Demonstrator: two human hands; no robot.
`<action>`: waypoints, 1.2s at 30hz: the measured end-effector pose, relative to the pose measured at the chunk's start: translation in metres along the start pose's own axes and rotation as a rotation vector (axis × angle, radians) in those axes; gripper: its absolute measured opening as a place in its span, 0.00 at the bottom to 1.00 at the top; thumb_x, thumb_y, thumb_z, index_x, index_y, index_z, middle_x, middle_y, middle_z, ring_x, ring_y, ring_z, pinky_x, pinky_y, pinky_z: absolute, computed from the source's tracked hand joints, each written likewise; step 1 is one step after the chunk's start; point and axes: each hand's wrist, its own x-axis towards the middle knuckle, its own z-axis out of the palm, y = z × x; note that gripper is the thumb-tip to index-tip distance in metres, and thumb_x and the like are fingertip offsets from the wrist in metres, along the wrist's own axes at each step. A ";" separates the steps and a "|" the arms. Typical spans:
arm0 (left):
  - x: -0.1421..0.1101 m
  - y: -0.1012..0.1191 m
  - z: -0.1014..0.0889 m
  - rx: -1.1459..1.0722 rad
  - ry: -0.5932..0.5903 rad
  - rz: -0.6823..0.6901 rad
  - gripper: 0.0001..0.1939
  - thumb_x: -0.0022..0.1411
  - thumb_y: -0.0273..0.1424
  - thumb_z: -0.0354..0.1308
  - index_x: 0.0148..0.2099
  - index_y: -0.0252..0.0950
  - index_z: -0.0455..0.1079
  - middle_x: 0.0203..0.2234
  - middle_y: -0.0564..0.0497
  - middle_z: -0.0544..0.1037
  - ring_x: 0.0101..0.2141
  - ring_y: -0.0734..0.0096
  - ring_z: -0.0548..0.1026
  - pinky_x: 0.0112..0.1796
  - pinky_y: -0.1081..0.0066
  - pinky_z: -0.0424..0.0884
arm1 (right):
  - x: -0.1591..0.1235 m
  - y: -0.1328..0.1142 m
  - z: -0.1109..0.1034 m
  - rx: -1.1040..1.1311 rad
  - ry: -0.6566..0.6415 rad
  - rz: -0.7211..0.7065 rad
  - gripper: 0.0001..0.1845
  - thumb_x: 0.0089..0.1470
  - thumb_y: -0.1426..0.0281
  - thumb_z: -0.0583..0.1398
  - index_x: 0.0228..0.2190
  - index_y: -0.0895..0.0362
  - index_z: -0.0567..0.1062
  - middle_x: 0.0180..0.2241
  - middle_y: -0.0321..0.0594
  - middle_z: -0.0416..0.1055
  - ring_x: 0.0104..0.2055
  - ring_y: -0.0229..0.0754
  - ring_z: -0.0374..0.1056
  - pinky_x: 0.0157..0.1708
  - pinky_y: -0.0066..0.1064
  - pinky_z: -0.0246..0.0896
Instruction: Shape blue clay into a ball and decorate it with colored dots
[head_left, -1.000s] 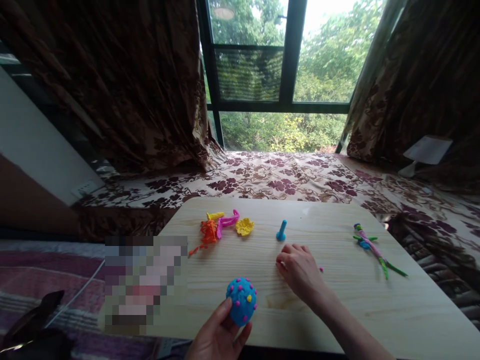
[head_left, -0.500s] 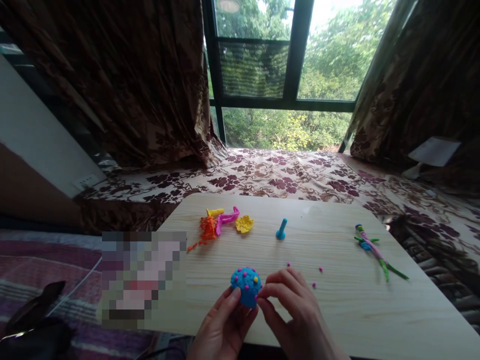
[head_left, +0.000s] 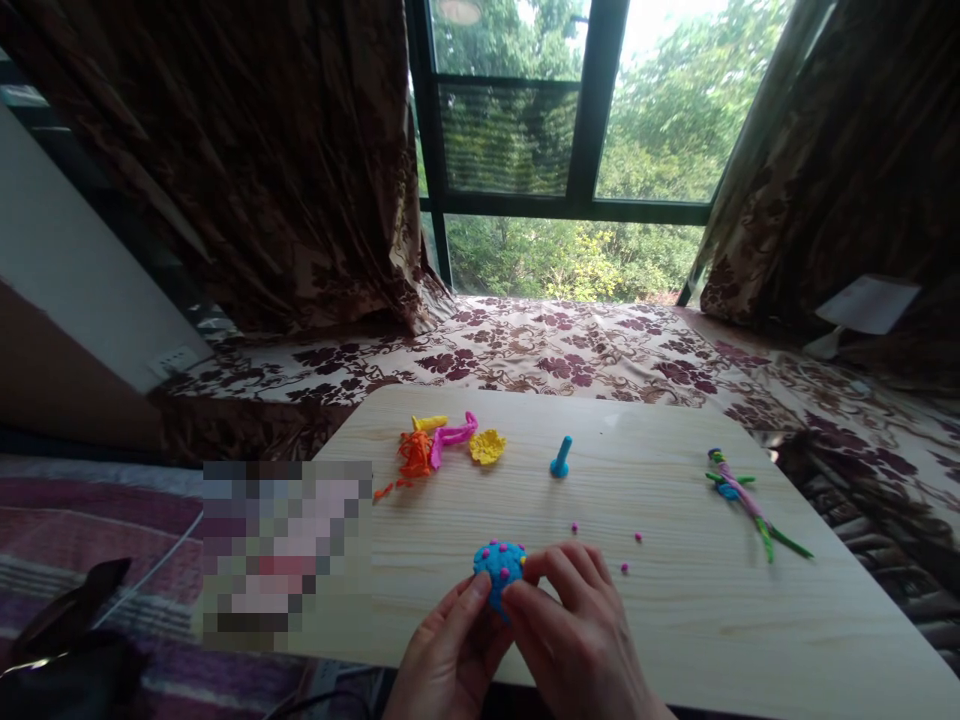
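Note:
A domed piece of blue modelling clay (head_left: 491,575), dotted with pink balls and a yellow one, is held above the table's near edge. My left hand (head_left: 446,640) grips it from the left and below, thumb on its front. On the other side, my right hand (head_left: 577,620) has its thumb and fingers closed on the dome's right side, hiding that part. Beyond the hands lie loose pink clay balls, among them one pink ball (head_left: 638,537) to the right. Farther back stands a blue clay stem (head_left: 561,457) with a widened base.
Orange clay strands (head_left: 414,455), a pink clay piece (head_left: 454,440), a yellow clay roll (head_left: 429,423) and a yellow clay disc (head_left: 488,447) lie at the table's back left. A clay figure (head_left: 739,490) lies at right. Beyond the wooden table (head_left: 675,620) is a flowered cloth ledge (head_left: 570,345).
The dome has turned, moving its yellow dot to the right. My right hand has shifted from pinching at its right edge to gripping its right side.

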 end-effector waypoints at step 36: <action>-0.003 0.002 0.006 0.104 0.077 0.151 0.12 0.45 0.25 0.65 0.36 0.33 0.76 0.31 0.47 0.81 0.33 0.62 0.78 0.35 0.71 0.75 | 0.000 0.087 -0.034 -0.243 -0.116 0.258 0.08 0.53 0.74 0.56 0.31 0.53 0.75 0.31 0.36 0.70 0.36 0.40 0.65 0.38 0.34 0.55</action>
